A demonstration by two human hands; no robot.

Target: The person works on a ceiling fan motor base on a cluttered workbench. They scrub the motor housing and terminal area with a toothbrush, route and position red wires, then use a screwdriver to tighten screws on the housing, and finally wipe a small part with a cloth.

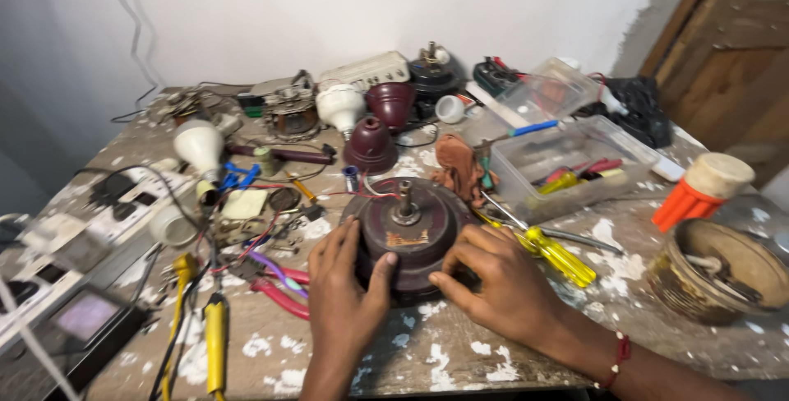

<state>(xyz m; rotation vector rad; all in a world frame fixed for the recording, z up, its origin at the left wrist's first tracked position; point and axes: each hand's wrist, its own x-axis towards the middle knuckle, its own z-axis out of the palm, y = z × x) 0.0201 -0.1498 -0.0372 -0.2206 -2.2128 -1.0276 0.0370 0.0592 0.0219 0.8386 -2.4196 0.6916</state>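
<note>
With both hands clamped on its rim, left hand [349,282] and right hand [493,278] steady the maroon fan motor [408,232], shaft up, at lower centre of the paint-flecked tabletop [460,352]. A yellow screwdriver [559,255] lies just right, red pliers [279,290] left, presumably for reach.

**Clutter across the paint-spattered workbench**

A yellow-handled screwdriver [560,255] lies just right of centre, near a clear plastic box [575,159] holding small tools. At the right edge stands an orange-and-cream cylinder [703,191] beside a rusty round tin [715,274]. Toward the back sit two maroon cup-shaped covers [378,126] and two white bulbs [200,145] — one by the wall, one further left. A white power strip [107,216] runs along the left side, with red-handled pliers [275,286] and a yellow-handled tool [215,343] near the front. A brown rag [457,167] lies mid-table.
</note>
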